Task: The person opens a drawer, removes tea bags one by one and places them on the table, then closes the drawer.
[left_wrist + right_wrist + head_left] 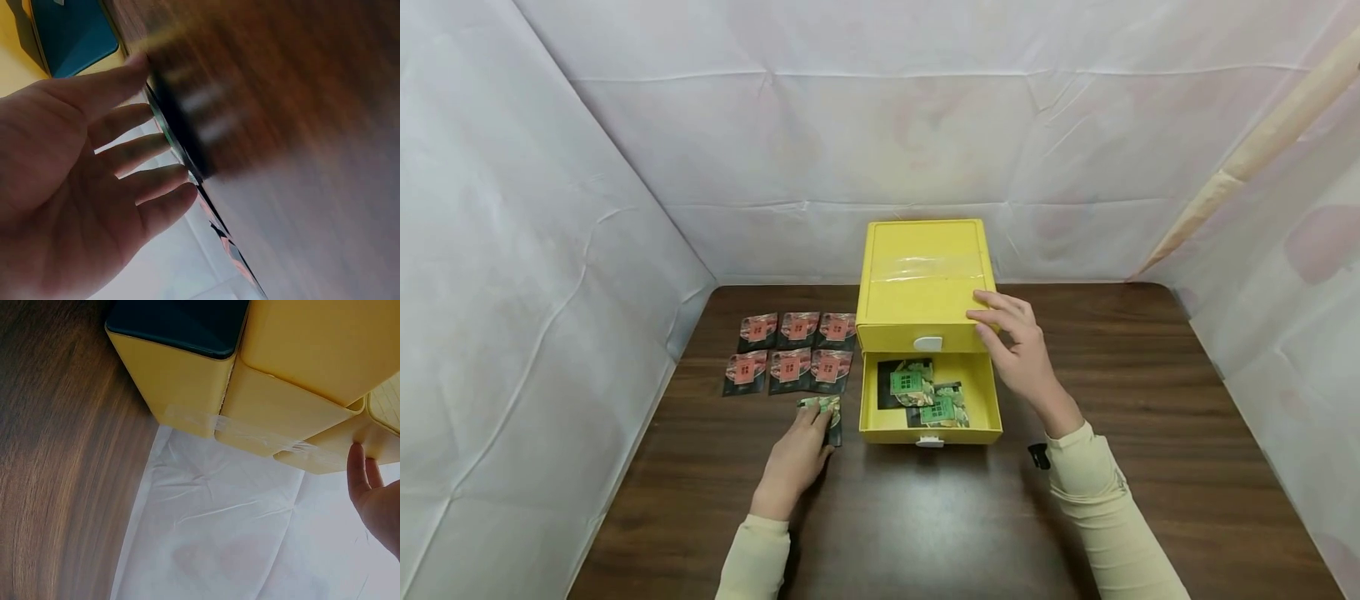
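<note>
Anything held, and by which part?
Left hand touches the green packet; a hold cannot be told. Right hand only touches the yellow drawer unit near its right edge.

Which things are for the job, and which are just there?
Probably for the job:
- green packets: one under the left fingers, two showing in the drawer
- six red packets
- yellow box

Probably just there:
- tape on the box
- pale cloth

High in front of a yellow drawer box (925, 250), the head camera looks forward and down. Left of the box, the tilted left-wrist view frames the left hand (75, 181) close up; right of it, the right-wrist view faces its side closely, sharing box and right hand (380, 503) with the head view.
</note>
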The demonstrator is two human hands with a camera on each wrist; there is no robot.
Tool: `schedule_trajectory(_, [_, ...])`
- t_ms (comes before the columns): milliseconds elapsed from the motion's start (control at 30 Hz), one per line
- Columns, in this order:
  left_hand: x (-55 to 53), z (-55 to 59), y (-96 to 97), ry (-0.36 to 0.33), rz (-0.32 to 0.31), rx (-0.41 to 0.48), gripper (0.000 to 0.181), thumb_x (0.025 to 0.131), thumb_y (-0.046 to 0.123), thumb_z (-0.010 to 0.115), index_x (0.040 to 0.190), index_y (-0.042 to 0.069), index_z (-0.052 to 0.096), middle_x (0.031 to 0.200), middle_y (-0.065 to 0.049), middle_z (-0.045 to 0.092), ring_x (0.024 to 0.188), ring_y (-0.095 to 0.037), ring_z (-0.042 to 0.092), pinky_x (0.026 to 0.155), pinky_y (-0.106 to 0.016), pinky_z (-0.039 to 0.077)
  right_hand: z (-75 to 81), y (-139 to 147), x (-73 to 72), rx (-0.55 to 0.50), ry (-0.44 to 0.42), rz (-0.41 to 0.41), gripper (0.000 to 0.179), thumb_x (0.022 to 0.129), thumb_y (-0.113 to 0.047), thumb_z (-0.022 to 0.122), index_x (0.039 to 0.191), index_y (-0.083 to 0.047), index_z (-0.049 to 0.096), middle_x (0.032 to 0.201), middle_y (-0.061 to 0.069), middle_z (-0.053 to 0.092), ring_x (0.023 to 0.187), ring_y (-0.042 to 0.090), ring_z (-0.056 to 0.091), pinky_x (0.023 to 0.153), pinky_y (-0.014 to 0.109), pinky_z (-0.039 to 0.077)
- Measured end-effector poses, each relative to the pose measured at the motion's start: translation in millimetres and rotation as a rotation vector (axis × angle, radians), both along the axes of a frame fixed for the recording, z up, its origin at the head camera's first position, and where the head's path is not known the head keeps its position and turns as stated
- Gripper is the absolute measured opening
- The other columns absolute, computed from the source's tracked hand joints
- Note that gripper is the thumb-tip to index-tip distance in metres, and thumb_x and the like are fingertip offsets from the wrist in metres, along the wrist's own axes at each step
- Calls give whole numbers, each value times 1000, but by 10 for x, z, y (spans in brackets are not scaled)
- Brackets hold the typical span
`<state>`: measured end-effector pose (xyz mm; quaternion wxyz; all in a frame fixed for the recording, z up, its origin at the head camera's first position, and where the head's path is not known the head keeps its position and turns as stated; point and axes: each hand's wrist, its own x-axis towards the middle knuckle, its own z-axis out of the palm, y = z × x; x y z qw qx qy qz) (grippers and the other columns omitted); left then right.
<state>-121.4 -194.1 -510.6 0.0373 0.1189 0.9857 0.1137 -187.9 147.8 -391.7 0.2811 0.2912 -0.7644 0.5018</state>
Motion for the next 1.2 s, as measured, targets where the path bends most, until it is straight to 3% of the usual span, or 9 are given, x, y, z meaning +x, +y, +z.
schedule_trajectory(300, [0, 109, 39, 25, -61, 1, 54, 87, 17, 75, 135, 2, 55, 143, -23, 44, 129, -42, 44, 98, -54, 41, -6, 1, 3, 5, -9, 8, 26, 81, 23, 61, 103, 12, 68, 124, 31, 56, 117, 50, 42, 99, 53, 32])
schedule_trajectory(367, [34, 219, 78, 100, -89, -2, 45, 88, 19, 74, 129, 5, 61, 134, -18, 54, 121, -37, 53, 93, -52, 46, -7, 3, 1, 4, -7, 9, 26, 80, 23, 61, 103, 12, 68, 124, 32, 56, 117, 51, 42, 98, 54, 31])
schedule_trajectory(467, [108, 471, 166, 286, -140, 17, 26, 87, 18, 73, 111, 9, 71, 110, -8, 68, 95, -27, 66, 77, -46, 53, -2, 9, -5, -3, -7, 6, 26, 81, 23, 61, 103, 12, 68, 124, 32, 56, 118, 51, 42, 99, 55, 31])
schedule_trajectory(567, [190, 738, 262, 473, -194, 59, 11, 86, 16, 72, 96, 12, 75, 89, -1, 70, 71, -19, 66, 60, -38, 52, -5, 13, -12, -7, -12, 3, 26, 81, 22, 61, 104, 11, 68, 124, 31, 56, 118, 50, 42, 99, 54, 30])
schedule_trajectory(700, [275, 1002, 358, 587, -248, 99, 8, 85, 16, 71, 91, 12, 76, 82, 0, 71, 65, -15, 65, 53, -34, 49, -21, 13, -10, -8, -26, 8, 25, 82, 21, 61, 104, 11, 68, 125, 30, 56, 118, 48, 42, 98, 52, 31])
schedule_trajectory(867, [252, 1179, 450, 589, -351, 138, 10, 86, 14, 70, 93, 13, 76, 84, 2, 71, 73, -13, 66, 60, -33, 53, -13, 11, -4, -5, -22, 9, 26, 81, 22, 61, 103, 11, 68, 125, 31, 56, 118, 49, 42, 98, 52, 31])
schedule_trajectory(1033, [77, 1283, 537, 577, -477, 167, 7, 86, 11, 72, 91, 13, 76, 83, 4, 70, 71, -12, 64, 62, -29, 51, -1, 6, -5, 4, -3, 12, 27, 80, 24, 61, 103, 11, 67, 124, 32, 56, 117, 50, 43, 98, 54, 32])
schedule_trajectory(1100, [-31, 1328, 580, 523, -517, 156, 12, 85, 5, 73, 93, 13, 76, 85, 3, 70, 74, -12, 63, 64, -28, 51, 0, 5, -7, 6, 1, 12, 27, 80, 24, 61, 103, 11, 67, 124, 32, 56, 117, 50, 43, 98, 54, 32])
schedule_trajectory(1200, [-195, 1383, 678, 362, -552, 95, 23, 84, -4, 68, 99, 13, 75, 91, 3, 67, 78, -11, 62, 66, -25, 51, -2, 8, -8, 11, -2, 17, 27, 81, 23, 61, 104, 11, 67, 125, 31, 55, 117, 50, 42, 98, 55, 32])
